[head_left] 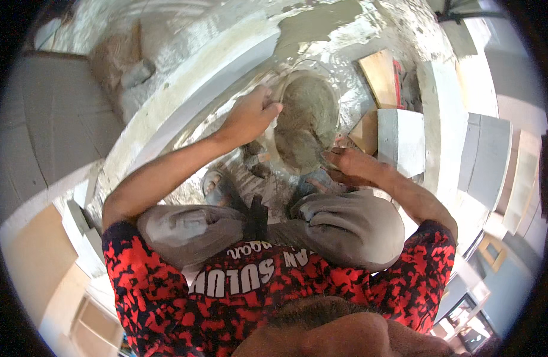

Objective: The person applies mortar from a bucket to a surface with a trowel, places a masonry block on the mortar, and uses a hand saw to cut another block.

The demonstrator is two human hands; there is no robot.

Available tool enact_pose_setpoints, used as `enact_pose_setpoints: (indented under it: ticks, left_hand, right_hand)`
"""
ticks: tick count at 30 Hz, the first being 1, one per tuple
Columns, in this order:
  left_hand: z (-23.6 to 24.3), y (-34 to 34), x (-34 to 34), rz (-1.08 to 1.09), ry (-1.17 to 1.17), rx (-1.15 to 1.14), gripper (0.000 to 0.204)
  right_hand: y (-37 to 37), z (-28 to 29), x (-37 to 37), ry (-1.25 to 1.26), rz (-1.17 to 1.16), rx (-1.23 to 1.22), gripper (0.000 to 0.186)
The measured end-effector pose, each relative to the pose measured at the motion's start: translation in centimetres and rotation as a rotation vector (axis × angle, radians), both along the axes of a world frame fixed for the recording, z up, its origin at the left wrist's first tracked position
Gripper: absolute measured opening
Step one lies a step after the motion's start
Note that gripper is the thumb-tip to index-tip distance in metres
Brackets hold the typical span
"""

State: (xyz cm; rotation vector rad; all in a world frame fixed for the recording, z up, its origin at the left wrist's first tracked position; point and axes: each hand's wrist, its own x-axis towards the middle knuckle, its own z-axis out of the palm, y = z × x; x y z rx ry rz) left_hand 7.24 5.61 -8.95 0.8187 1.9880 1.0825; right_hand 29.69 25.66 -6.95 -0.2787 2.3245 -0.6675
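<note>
Between my feet and the wet floor sits a round bucket [281, 95] with grey-brown wet mortar [309, 101] inside. My left hand [254, 114] is closed at the bucket's left rim, thumb toward the opening. At the near right edge, my right hand [351, 165] is curled, its fingertips by the mortar. Whatever lies in its grip is hidden by the fingers. A darker rounded patch shows in the near part of the mortar, close to that hand.
A pale low ledge [184, 98] curves along the left. Wet grey mortar [312, 27] covers the floor beyond the bucket. To the right are a wooden board [378, 77], a red-edged tool [397, 83] and a white block [400, 140]. My sandalled foot [217, 187] is close to the bucket.
</note>
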Motion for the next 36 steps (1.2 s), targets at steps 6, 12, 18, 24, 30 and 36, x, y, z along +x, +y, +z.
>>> enact_pose_setpoints:
  ticks: [6,12,18,24,30,36]
  left_hand:
    - [0.4,-1.1,-2.1,-0.014,-0.128,-0.178,0.041]
    - [-0.2,-4.6,-5.7,-0.132,0.305,-0.354,0.041]
    - [2.1,-1.2,-10.1,-0.208,0.923,-0.086,0.058]
    - [0.5,-0.1,-11.5,-0.274,0.898,-0.331,0.070]
    - [0.4,0.3,-11.3,-0.247,0.859,-0.332,0.066]
    - [0.7,0.6,-11.4,-0.242,0.855,-0.334,0.065]
  right_hand:
    - [3.1,1.8,-0.6,-0.398,-0.564,-0.585,0.046]
    - [6.2,2.9,-2.1,-0.334,-0.957,-0.972,0.045]
    - [12.9,1.2,-9.3,0.526,-1.072,-0.453,0.049]
    - [19.4,-2.4,-18.6,0.809,-1.129,0.248,0.046]
    - [22.2,-13.4,-19.5,0.468,-1.028,0.509,0.046]
    - [27.5,-13.6,-20.8,0.379,-1.201,0.039,0.032]
